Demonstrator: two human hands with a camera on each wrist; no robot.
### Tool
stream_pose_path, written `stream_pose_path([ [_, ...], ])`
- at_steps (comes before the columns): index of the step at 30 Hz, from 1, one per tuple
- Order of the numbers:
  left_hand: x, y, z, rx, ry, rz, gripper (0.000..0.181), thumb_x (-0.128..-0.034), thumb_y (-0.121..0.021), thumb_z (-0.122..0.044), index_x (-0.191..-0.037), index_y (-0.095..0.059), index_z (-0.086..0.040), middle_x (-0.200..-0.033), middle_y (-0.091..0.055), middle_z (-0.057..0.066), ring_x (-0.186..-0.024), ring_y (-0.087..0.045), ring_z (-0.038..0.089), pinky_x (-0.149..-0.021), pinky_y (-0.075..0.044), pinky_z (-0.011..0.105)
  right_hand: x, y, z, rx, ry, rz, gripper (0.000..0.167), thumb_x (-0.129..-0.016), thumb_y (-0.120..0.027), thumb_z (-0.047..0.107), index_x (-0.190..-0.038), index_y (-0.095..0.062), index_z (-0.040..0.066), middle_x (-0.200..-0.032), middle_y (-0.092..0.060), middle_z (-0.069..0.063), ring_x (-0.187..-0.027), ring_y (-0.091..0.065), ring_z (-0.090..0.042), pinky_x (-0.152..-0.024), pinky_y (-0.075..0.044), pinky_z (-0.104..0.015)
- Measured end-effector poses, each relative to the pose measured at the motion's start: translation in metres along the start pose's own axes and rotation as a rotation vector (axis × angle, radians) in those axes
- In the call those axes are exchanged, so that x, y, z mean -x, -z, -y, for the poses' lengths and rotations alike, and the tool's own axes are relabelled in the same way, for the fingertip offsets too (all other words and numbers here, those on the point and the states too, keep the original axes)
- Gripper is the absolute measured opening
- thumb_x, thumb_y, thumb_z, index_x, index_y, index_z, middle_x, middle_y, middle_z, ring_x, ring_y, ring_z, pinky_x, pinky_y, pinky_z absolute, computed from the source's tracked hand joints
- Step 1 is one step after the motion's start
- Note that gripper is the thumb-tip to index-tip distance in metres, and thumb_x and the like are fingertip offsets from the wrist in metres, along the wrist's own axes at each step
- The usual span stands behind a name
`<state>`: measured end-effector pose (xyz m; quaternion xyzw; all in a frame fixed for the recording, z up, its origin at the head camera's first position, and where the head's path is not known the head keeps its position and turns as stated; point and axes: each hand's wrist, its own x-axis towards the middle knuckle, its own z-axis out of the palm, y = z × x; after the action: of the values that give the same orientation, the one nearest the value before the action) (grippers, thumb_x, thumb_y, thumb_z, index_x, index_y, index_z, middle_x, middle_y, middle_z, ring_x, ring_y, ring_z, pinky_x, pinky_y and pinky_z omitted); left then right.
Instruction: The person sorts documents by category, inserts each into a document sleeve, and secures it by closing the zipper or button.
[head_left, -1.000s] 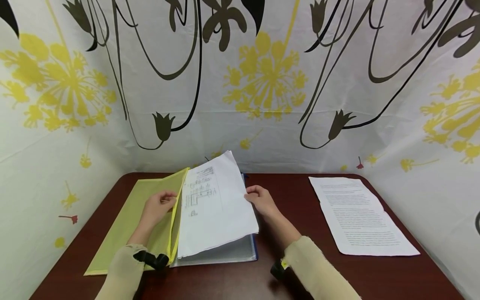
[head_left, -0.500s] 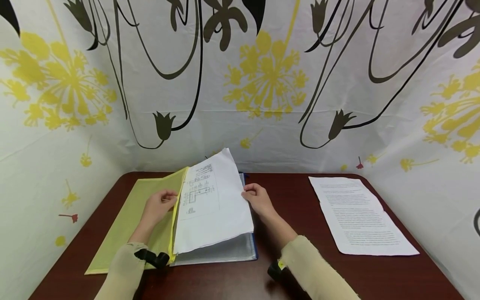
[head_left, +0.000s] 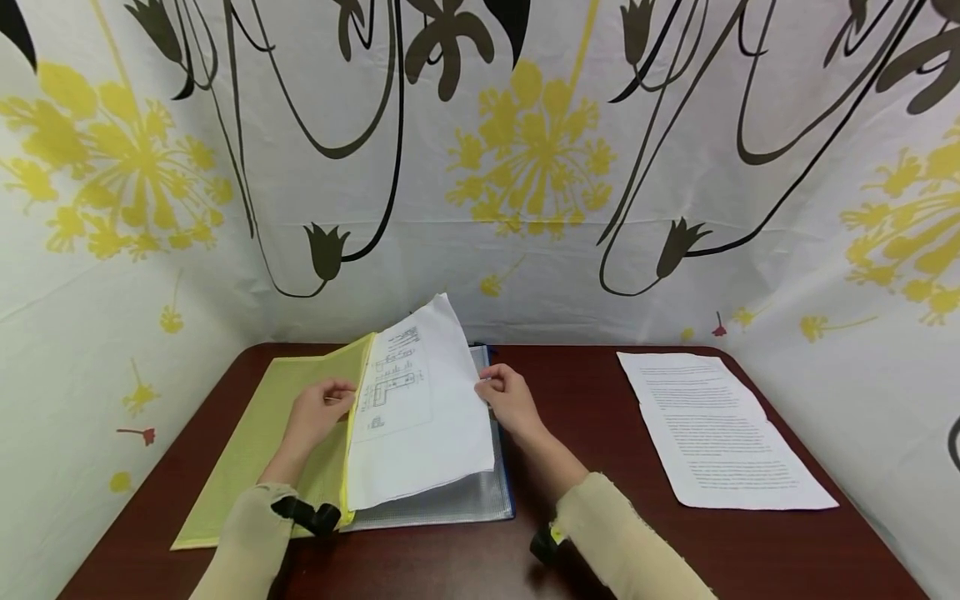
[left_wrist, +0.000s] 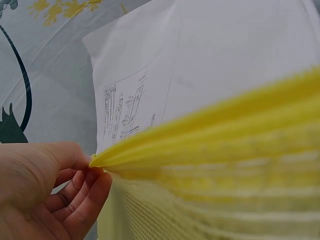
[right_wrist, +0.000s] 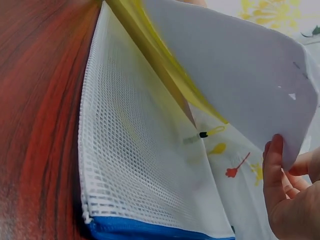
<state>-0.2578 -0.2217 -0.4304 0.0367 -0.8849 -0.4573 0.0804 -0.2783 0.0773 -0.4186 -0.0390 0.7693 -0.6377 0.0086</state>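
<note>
My left hand (head_left: pixel 318 412) pinches the lifted yellow edge of a yellow mesh zipper pouch (head_left: pixel 247 450), as the left wrist view shows closely. White paper sheets (head_left: pixel 427 417) with a printed drawing stand tilted beside that edge. Their right edge is between the thumb and fingers of my right hand (head_left: pixel 512 402). The left side of the sheets meets the pouch's raised edge; how far they reach inside is hidden. Below the sheets lies a whitish mesh pouch (right_wrist: pixel 135 135) with a blue zipper edge (right_wrist: pixel 145 229), partly covered by them.
On the right of the dark red-brown table (head_left: pixel 585 392) lies a separate printed page (head_left: pixel 720 433). A patterned cloth (head_left: pixel 480 167) hangs behind and at both sides. A small yellow-looped zipper pull (right_wrist: pixel 212 132) shows in the right wrist view.
My right hand has moved left with the paper sheets, bringing them closer to the yellow pouch's edge. More of the whitish pouch's right side shows. My left hand has stayed almost still.
</note>
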Motion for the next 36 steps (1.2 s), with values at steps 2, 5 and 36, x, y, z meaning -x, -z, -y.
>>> stream_pose_path([
  [2,0.0,-0.001,0.0,0.017,0.01,0.002,0.024,-0.0955,-0.058,-0.01,-0.114,-0.066,0.002,-0.102,-0.066,0.016,-0.084,-0.062,0.012,-0.067,-0.056,0.021,0.001,-0.002,0.001,-0.007,-0.002,0.005,0.019,-0.095,-0.059,0.005,-0.113,-0.061,-0.001,-0.093,-0.072,-0.017,-0.069,-0.059,-0.01,-0.057,-0.049,-0.023],
  [5,-0.001,-0.002,0.001,0.036,0.016,0.005,0.025,-0.0953,-0.058,-0.01,-0.115,-0.066,0.003,-0.102,-0.066,0.016,-0.082,-0.061,0.01,-0.068,-0.057,0.02,0.003,-0.004,0.001,-0.021,-0.002,0.014,0.02,-0.095,-0.059,0.005,-0.114,-0.061,-0.002,-0.091,-0.071,-0.015,-0.069,-0.059,-0.009,-0.057,-0.05,-0.024],
  [36,0.003,-0.003,-0.007,0.083,0.014,0.008,0.025,-0.0956,-0.057,-0.009,-0.116,-0.066,0.003,-0.102,-0.065,0.016,-0.08,-0.061,0.01,-0.072,-0.06,0.026,0.012,-0.03,-0.002,-0.004,-0.002,0.086,0.024,-0.097,-0.059,0.01,-0.118,-0.058,-0.001,-0.099,-0.073,-0.021,-0.071,-0.063,-0.008,-0.06,-0.056,-0.027],
])
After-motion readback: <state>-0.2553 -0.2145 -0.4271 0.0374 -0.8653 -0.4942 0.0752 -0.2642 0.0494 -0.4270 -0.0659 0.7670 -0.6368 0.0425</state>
